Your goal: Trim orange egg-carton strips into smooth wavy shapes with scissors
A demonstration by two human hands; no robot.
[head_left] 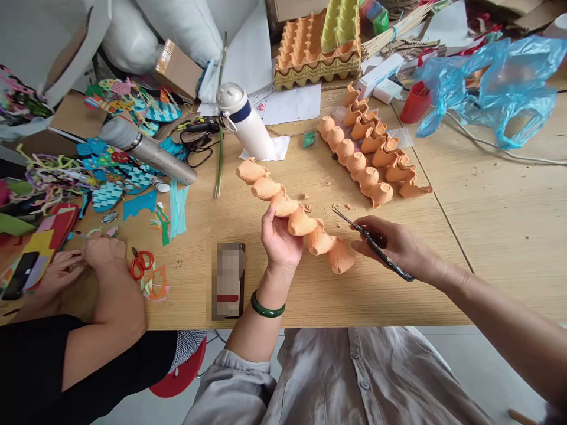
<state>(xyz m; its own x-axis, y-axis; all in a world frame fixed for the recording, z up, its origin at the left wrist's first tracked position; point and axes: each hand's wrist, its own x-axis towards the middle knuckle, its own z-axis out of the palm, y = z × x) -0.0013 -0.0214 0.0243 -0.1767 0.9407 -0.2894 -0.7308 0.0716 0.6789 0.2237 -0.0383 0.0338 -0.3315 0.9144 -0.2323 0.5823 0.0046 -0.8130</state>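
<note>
My left hand grips a strip of orange egg carton by its middle, the row of cups slanting from upper left to lower right above the table. In my right hand is a pair of dark-handled scissors, the narrow blades pointing left toward the strip but apart from it. Small orange scraps lie on the wood just beyond the held strip. Farther back rest another cut row of cups and several jagged carton pieces.
A phone lies left of my forearm. Behind stand a white bottle and stacked egg trays. Blue plastic bags and a red cup are at right. A co-worker's hands, red scissors and a steel flask occupy the left.
</note>
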